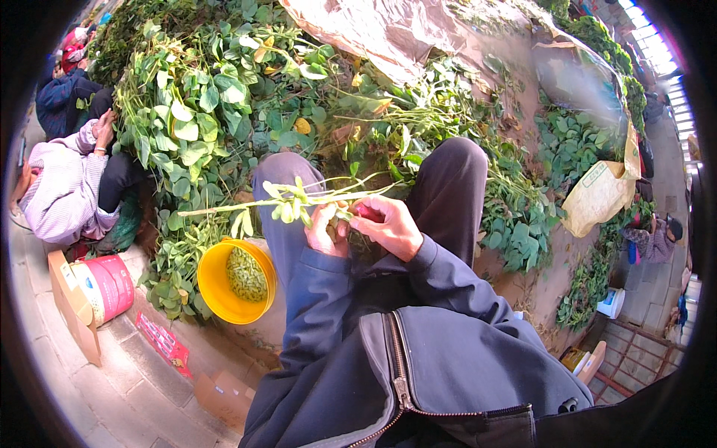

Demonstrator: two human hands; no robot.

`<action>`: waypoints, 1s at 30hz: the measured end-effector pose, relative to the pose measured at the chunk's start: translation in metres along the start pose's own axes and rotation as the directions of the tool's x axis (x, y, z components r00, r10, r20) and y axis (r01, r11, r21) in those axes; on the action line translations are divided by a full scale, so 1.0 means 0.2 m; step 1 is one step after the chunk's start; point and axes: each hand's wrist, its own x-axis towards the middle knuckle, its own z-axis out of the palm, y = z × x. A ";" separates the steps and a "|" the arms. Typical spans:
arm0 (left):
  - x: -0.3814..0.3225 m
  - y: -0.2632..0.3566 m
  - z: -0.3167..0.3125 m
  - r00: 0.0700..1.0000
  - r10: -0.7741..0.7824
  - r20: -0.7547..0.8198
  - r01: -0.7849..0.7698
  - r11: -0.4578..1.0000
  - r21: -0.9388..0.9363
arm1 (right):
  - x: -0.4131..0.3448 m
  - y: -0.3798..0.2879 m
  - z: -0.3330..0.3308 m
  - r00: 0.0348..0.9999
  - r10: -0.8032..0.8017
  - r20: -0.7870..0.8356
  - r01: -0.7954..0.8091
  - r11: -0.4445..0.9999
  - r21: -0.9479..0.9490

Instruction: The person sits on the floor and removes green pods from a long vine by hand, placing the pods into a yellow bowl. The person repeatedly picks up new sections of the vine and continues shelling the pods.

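Between my knees, my left hand [327, 231] is closed on a green bean stalk [246, 208] with pods. The stalk lies across above my thigh, its bare end pointing left. My right hand [389, 225] meets the left one at the stalk, thumb and fingers pinching near a pod; something red shows at its fingers. At my left knee stands a yellow bucket [206, 280] with shelled green beans [245, 275] inside. Several pods [288, 210] hang from the stalk just left of my hands. What lies inside my left palm is partly hidden.
Heaped leafy bean plants [224, 101] spread before me, with plastic sheeting [386, 33] beyond. A person in a pale top [64, 185] sits at the left, near a pink-and-white bucket [106, 285]. Cardboard [224, 395] lies on the paving. At the right are a woven sack [596, 196] and another person [658, 243].
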 end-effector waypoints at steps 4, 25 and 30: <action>-0.03 0.01 0.05 0.989 -0.042 -0.141 0.041 0.999 -0.012 | -0.01 0.01 0.03 0.995 -0.092 -0.027 0.086 0.982 -0.170; 0.04 -0.04 -0.18 0.962 -0.229 0.151 0.242 0.968 -0.071 | 0.00 -0.08 0.07 0.917 -0.391 0.077 0.367 0.754 -0.544; 0.00 -0.01 -0.12 0.979 -0.190 0.077 0.189 0.982 0.014 | -0.03 -0.07 0.07 0.934 -0.356 0.028 0.323 0.811 -0.488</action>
